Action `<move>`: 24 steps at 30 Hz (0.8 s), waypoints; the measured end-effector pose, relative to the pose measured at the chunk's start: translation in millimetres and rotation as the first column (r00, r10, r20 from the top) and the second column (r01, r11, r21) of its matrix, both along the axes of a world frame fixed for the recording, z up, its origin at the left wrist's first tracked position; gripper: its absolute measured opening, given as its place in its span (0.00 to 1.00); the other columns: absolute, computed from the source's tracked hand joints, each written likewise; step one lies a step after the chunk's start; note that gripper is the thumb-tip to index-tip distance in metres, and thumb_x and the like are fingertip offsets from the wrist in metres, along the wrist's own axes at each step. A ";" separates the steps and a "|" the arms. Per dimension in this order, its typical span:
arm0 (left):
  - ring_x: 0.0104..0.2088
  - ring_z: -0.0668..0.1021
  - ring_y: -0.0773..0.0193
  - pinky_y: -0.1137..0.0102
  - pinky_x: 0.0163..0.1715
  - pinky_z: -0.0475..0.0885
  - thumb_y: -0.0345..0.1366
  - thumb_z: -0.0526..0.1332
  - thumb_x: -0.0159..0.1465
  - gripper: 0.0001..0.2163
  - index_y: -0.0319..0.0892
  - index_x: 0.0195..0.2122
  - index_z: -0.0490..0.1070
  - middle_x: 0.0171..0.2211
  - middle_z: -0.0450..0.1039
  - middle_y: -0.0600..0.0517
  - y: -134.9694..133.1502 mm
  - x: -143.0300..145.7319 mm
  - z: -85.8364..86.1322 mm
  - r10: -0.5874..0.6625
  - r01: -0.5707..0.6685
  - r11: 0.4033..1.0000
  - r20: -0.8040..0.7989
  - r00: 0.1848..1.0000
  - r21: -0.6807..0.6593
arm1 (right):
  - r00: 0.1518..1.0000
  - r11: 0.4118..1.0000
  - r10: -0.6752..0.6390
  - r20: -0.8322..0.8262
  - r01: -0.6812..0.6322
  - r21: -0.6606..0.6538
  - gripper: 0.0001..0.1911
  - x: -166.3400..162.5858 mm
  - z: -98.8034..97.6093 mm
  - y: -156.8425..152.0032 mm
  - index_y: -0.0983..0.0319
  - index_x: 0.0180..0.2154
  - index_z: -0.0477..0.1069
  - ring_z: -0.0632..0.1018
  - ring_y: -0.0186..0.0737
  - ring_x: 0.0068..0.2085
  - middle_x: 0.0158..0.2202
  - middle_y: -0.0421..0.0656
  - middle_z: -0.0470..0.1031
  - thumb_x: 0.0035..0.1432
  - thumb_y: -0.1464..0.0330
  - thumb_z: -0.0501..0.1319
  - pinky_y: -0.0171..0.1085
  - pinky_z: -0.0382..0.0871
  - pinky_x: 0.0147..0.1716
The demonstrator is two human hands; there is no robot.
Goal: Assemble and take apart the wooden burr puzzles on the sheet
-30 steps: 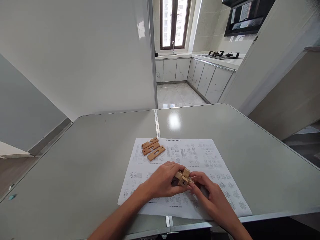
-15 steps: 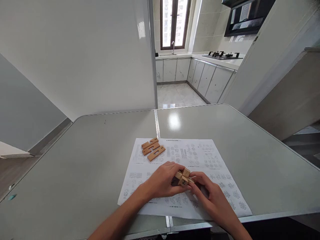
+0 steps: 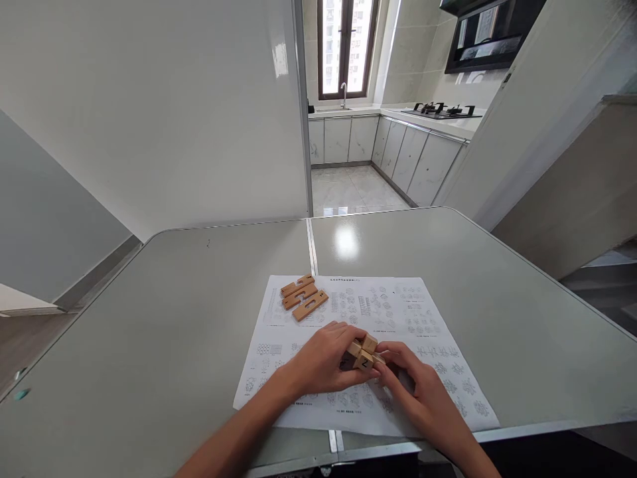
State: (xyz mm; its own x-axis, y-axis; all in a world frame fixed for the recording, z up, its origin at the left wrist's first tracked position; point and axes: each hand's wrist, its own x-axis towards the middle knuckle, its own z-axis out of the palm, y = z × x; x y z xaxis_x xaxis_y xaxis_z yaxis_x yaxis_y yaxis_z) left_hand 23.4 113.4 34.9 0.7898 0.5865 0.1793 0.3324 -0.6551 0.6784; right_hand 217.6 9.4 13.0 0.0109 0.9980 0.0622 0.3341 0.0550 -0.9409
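Note:
Both my hands hold a small wooden burr puzzle (image 3: 365, 359) made of light interlocking pieces, one end marked with a 2. My left hand (image 3: 329, 358) wraps it from the left, fingers over the top and thumb along the near side. From the right, my right hand (image 3: 415, 382) pinches the puzzle's right end between thumb and fingers; the fingertips partly hide that end. Beneath lies a white printed sheet (image 3: 398, 318) covered in small diagrams. On its upper left rest several loose notched wooden pieces, the nearest a slotted flat piece (image 3: 310, 306).
The sheet lies on a grey table (image 3: 199, 332) with a metal seam and a metal front edge. A small teal bit (image 3: 22, 394) is at the far left edge. Beyond the table are a white wall panel (image 3: 199, 119) and a kitchen with a stove (image 3: 440, 111).
The view has shifted very slightly. Both hands keep nearly the same hold on the wooden puzzle, and the loose pieces stay where they were.

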 end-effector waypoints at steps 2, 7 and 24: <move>0.41 0.80 0.54 0.61 0.43 0.74 0.50 0.69 0.64 0.20 0.43 0.49 0.71 0.41 0.80 0.46 -0.1 0.0 -0.3 0.002 -0.002 1.000 0.005 1.000 0.003 | 0.999 1.000 -0.031 -0.012 0.031 0.006 0.17 -1.8 0.5 -0.4 0.56 0.49 0.72 0.82 0.44 0.38 0.41 0.44 0.83 0.71 0.51 0.57 0.39 0.77 0.41; 0.42 0.80 0.54 0.61 0.43 0.74 0.50 0.69 0.64 0.20 0.42 0.49 0.71 0.42 0.80 0.46 0.5 0.0 -1.1 -0.004 0.004 1.000 0.006 1.000 0.009 | 0.999 1.000 0.001 -0.044 -0.002 -0.030 0.17 -3.1 2.0 -1.0 0.56 0.50 0.70 0.81 0.44 0.39 0.41 0.44 0.82 0.71 0.51 0.56 0.39 0.76 0.42; 0.41 0.80 0.54 0.62 0.42 0.73 0.50 0.69 0.64 0.19 0.43 0.49 0.71 0.40 0.79 0.47 1.0 0.2 -1.2 -0.009 0.009 1.000 -0.002 1.000 0.004 | 0.999 0.999 -0.040 -0.014 0.040 0.002 0.17 -1.2 -0.9 -0.1 0.55 0.49 0.71 0.83 0.43 0.37 0.42 0.44 0.83 0.71 0.52 0.57 0.38 0.77 0.38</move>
